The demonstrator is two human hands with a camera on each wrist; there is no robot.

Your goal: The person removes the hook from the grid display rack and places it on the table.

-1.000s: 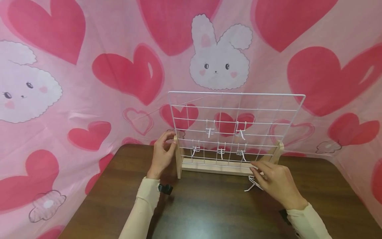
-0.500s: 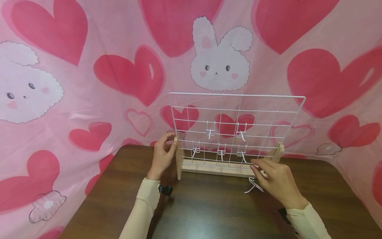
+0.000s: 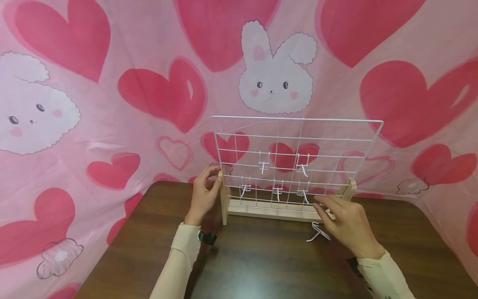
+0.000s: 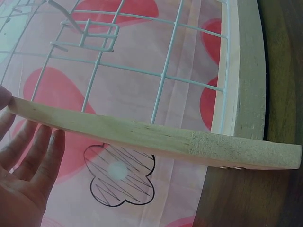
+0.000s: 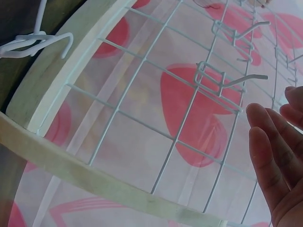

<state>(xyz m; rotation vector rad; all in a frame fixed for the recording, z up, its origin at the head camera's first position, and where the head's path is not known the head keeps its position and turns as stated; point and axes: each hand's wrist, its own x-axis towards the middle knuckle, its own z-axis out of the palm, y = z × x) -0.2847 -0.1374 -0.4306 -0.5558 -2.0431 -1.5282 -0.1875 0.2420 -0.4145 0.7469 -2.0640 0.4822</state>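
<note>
A white wire grid rack (image 3: 298, 119) stands tilted in a pale wooden stand (image 3: 269, 211) on the table. Several white wire hooks (image 3: 277, 192) hang on its middle and lower rows. At the left side post (image 4: 142, 133), my left hand (image 3: 204, 194) pinches the upper end between thumb and fingers. My right hand (image 3: 349, 224) hovers before the grid's lower right, near a hung hook (image 3: 303, 194). In the right wrist view, that hand's extended fingers (image 5: 262, 151) hold nothing. One loose hook (image 3: 318, 232) lies on the table below my right hand, in front of the base board.
The brown wooden table (image 3: 239, 261) reaches back to a pink cloth backdrop (image 3: 224, 91) with hearts and rabbits. The right side post (image 3: 350, 189) of the stand rises behind my right hand. Dark wrist cameras (image 3: 207, 238) sit on my cuffs.
My right hand's fingertips have risen very slightly near the lower right of the grid. My left hand stays on the post, and the hooks keep their places.
</note>
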